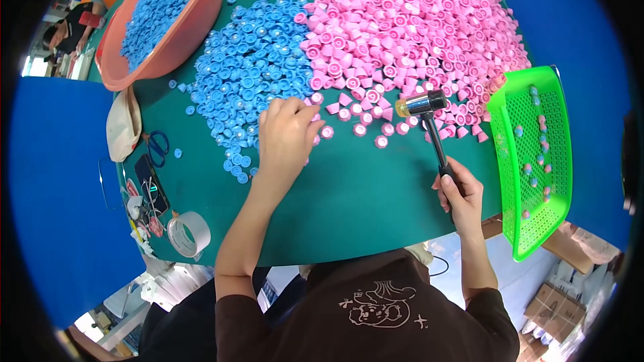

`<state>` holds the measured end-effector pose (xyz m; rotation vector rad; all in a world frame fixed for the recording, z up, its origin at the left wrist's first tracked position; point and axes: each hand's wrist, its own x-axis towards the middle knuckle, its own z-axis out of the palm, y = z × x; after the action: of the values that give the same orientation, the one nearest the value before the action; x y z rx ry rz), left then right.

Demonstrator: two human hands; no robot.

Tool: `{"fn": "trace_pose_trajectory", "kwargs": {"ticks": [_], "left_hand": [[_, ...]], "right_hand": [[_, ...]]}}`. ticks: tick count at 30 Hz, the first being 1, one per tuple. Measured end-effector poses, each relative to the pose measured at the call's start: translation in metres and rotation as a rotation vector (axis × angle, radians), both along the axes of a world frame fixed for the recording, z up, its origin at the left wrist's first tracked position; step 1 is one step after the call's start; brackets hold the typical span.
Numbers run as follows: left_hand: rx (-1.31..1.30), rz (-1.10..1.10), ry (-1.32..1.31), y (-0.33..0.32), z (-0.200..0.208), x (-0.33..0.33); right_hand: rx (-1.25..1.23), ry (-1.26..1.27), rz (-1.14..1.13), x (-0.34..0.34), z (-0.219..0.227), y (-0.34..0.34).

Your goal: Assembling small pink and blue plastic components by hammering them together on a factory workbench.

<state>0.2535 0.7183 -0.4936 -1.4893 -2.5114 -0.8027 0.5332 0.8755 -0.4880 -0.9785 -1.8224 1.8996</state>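
Note:
My right hand [463, 194] is wrapped round the black grip of a small two-faced mallet [434, 135]. Its metal head, with one yellow and one black face, is raised over the near edge of the pink pieces. My left hand [285, 137] reaches down where the blue and pink heaps meet, its fingers bent and closed; whatever lies under the fingertips is hidden. Small round blue caps [245, 80], some with a shiny bead in the middle, are heaped on the left. Small tapered pink pieces [409, 20] form a larger heap on the right.
A green basket [508, 181] at the right holds several joined pink-and-blue pieces. At the far left stands a pink basin [216, 0] full of blue caps. Scissors [158, 149], a phone [153, 184] and a tape roll [198, 231] lie along the left. Another person [70, 30] sits beyond.

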Motion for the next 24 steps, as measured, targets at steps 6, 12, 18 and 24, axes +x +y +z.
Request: {"fn": "trace_pose_trajectory", "kwargs": {"ticks": [6,12,18,24], "left_hand": [[0.084,-0.031,-0.078,-0.003,0.005,-0.003],[0.355,0.173,-0.995,-0.008,-0.005,0.026],[0.292,0.046,-0.909,-0.019,-0.012,0.072],[0.13,-0.132,-0.285,-0.019,-0.016,0.078]], "right_hand": [[0.163,-0.07,0.058,0.012,0.006,0.01],[0.952,-0.23,0.507,0.016,0.017,0.025],[0.898,0.046,0.309,-0.031,0.009,0.034],[1.215,-0.164,0.188,-0.109,-0.008,0.032]]}}
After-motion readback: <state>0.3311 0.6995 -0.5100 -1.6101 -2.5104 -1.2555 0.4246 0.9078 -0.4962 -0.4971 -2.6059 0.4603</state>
